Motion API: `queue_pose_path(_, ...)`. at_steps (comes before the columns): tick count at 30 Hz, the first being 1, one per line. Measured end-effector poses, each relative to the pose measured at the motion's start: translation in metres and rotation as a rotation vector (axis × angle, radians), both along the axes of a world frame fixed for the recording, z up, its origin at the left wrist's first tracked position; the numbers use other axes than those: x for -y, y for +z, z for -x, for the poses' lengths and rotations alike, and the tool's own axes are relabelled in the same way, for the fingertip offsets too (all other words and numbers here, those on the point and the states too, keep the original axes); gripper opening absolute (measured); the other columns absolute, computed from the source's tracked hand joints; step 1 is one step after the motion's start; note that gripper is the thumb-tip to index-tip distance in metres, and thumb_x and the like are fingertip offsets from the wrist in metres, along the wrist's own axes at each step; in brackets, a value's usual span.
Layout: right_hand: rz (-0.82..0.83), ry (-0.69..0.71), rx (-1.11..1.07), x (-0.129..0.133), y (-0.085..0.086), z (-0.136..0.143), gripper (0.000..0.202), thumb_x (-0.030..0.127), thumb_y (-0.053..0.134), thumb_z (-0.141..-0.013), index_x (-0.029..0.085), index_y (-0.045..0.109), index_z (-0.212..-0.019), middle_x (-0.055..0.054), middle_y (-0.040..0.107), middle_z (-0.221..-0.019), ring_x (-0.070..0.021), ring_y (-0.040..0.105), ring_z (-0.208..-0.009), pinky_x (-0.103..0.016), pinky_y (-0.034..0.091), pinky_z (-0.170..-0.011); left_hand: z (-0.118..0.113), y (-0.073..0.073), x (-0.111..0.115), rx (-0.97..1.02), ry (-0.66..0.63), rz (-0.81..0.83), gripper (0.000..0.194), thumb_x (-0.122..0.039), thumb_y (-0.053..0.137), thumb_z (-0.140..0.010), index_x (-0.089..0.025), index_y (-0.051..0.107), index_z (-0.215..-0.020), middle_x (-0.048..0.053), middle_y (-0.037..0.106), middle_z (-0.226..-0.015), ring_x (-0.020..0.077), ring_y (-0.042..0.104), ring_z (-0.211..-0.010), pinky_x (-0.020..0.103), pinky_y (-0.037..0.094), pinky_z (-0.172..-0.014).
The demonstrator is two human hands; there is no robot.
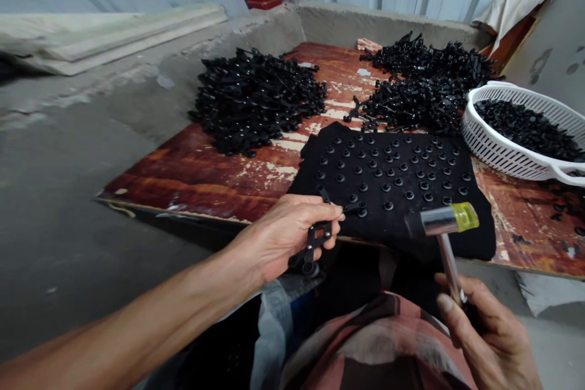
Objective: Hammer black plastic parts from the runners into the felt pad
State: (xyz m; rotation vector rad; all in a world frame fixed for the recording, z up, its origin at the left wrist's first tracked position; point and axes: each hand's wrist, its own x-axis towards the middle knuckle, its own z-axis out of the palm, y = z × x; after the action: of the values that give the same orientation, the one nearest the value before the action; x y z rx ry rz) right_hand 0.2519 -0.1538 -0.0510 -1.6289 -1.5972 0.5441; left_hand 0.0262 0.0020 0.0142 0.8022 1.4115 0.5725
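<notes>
My left hand (301,225) is closed around several small black linked parts (315,244) with ring-shaped ends. One of these parts reaches from the fingertips to a small black round piece near the front left of a black cloth (429,237). Rows of such round pieces (386,187) stand spaced out on the cloth. My right hand (489,329) grips the metal handle of a small hammer (450,256). Its head, with a yellow translucent face at one end, is held over the cloth's front right part; the other face is dark and blurred.
A large heap of black parts (256,97) lies on the worn red-brown table (196,177) at left. More heaps (420,88) lie at the back right. A white plastic basket (503,149) of small black pieces stands at right. A low concrete wall (137,91) borders the table.
</notes>
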Motion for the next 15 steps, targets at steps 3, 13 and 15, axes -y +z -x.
queue_pose_path(3, -0.012, 0.081, 0.089, -0.006, 0.007, -0.001, 0.04, 0.021, 0.048, -0.098, 0.03, 0.051, -0.137, -0.003, 0.07, -0.123, -0.0175, 0.069, -0.108, -0.023, 0.055, -0.091, 0.0, -0.002, 0.0, -0.034, -0.009, -0.022, 0.013, -0.02, 0.068, -0.056, -0.013, 0.058, -0.051, 0.0, 0.057, -0.049, 0.008, 0.048, -0.038, 0.015, 0.032, -0.031)
queue_pose_path(13, -0.09, 0.344, 0.261, -0.028, 0.036, 0.006, 0.072, 0.003, 0.033, -0.094, 0.029, 0.01, -0.157, -0.009, 0.068, -0.106, -0.0158, 0.071, -0.077, -0.02, 0.06, -0.059, -0.002, 0.005, -0.002, -0.132, -0.007, -0.034, 0.011, -0.018, 0.067, -0.059, -0.014, 0.059, -0.052, 0.0, 0.057, -0.047, 0.0094, 0.05, -0.037, 0.017, 0.033, -0.033)
queue_pose_path(15, -0.11, 0.349, 0.329, -0.033, 0.04, 0.008, 0.075, 0.001, 0.033, -0.091, 0.027, 0.011, -0.158, -0.009, 0.068, -0.099, -0.0174, 0.071, -0.073, -0.023, 0.06, -0.057, -0.003, 0.006, -0.003, -0.14, -0.005, -0.035, 0.011, -0.017, 0.067, -0.059, -0.014, 0.06, -0.051, 0.001, 0.057, -0.046, 0.0099, 0.051, -0.037, 0.017, 0.033, -0.033)
